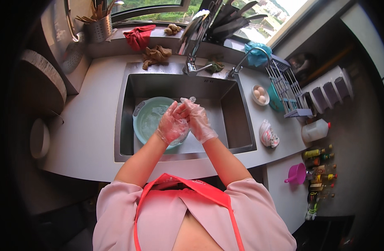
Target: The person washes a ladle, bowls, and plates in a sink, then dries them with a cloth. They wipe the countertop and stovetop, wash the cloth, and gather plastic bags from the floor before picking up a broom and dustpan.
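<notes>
My left hand (172, 125) and my right hand (199, 121) both wear thin, clear disposable plastic gloves. They meet above the sink, fingers touching near its middle. The left palm is turned partly upward, with nothing visible in it. My right fingers lie against the left fingertips, so their grip is hidden; loose glove film sticks out past them. Beneath the left hand, a pale green plastic basin (138, 127) with a grey handle holds clear water. It sits in the left part of a stainless steel sink (239, 125).
A faucet (191, 67) and a thin curved tap (234, 72) stand behind the sink. Brown cloth (157, 56) lies at the back left. To the right are a bowl of eggs (260, 95), a crumpled plastic bag (268, 134), a dish rack (286, 84) and a pink ladle (296, 174) near several bottles.
</notes>
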Demonstrator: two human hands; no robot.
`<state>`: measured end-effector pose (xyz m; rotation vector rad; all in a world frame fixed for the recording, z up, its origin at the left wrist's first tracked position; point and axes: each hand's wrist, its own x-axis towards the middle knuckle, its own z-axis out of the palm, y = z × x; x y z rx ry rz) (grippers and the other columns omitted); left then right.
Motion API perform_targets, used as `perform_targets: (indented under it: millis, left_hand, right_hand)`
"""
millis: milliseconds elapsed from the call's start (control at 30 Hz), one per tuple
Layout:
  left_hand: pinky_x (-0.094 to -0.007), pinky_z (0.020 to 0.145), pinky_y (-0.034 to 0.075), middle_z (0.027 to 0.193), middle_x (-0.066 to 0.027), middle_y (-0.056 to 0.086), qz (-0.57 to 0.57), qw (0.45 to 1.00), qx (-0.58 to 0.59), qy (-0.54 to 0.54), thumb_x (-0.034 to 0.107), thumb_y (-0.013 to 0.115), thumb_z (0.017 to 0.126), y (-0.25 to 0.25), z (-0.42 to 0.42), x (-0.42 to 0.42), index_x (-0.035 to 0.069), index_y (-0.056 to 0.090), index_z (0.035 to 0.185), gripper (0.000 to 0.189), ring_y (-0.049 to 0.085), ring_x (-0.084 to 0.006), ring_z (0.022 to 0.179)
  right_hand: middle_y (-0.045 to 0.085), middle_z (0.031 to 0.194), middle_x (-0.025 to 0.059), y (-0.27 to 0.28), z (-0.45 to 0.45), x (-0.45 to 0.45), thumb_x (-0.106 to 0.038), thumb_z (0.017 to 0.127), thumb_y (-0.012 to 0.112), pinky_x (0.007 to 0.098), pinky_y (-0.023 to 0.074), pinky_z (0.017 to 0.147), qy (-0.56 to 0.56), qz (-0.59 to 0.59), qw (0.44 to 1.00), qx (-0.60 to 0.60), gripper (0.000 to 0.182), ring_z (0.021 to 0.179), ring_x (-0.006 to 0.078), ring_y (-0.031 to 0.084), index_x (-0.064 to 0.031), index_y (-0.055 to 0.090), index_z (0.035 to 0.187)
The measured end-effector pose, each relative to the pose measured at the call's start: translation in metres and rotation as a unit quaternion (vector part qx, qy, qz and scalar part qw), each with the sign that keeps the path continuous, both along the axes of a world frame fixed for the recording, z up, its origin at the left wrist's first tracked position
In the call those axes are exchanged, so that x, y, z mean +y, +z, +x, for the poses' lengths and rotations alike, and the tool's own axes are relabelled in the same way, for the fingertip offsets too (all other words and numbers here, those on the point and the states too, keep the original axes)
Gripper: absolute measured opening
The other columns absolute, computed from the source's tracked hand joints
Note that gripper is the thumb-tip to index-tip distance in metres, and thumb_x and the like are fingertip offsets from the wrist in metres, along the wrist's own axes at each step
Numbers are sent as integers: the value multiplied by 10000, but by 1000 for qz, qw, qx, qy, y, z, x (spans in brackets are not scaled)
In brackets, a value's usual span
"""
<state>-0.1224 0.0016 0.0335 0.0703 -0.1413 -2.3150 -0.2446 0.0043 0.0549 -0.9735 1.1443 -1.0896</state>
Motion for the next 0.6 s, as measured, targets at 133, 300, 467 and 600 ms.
perform_targets:
  millis: [133, 300, 467, 600]
  left_hand:
    - [-369, 965, 402, 1066, -65, 619, 11, 999, 28, 38, 352, 453, 926, -2, 14, -6, 90, 605, 1062, 332, 565, -207, 1025]
    - [-400, 959, 405, 1069, -67, 597, -51, 997, 45, 23, 382, 502, 903, 31, 21, -7, 98, 566, 1066, 333, 546, -210, 1026]
    - [-402, 951, 403, 1067, -67, 596, -40, 993, 115, -6, 407, 518, 889, 11, 30, -30, 99, 572, 1053, 353, 539, -233, 1026]
    - [-421, 966, 389, 1068, -72, 592, -74, 990, 115, 28, 412, 547, 865, 2, 21, -39, 89, 570, 1052, 375, 534, -249, 1037]
  right_hand:
    - [554, 603, 48, 14, 30, -4, -284, 853, 551, 292, 412, 516, -106, -341, 853, 380, 278, 570, 163, 563, -106, 562, 639]
    - [556, 570, 129, 57, 61, 0, -235, 823, 524, 402, 416, 448, -104, -477, 707, 511, 217, 492, 303, 546, -82, 546, 671]
    - [571, 596, 132, 89, 60, 12, -233, 820, 528, 416, 446, 482, -134, -450, 762, 447, 201, 518, 312, 559, -78, 547, 695]
    - [533, 527, 104, 77, 54, -4, -220, 790, 581, 391, 422, 446, -185, -464, 719, 483, 250, 479, 291, 538, -88, 520, 587]
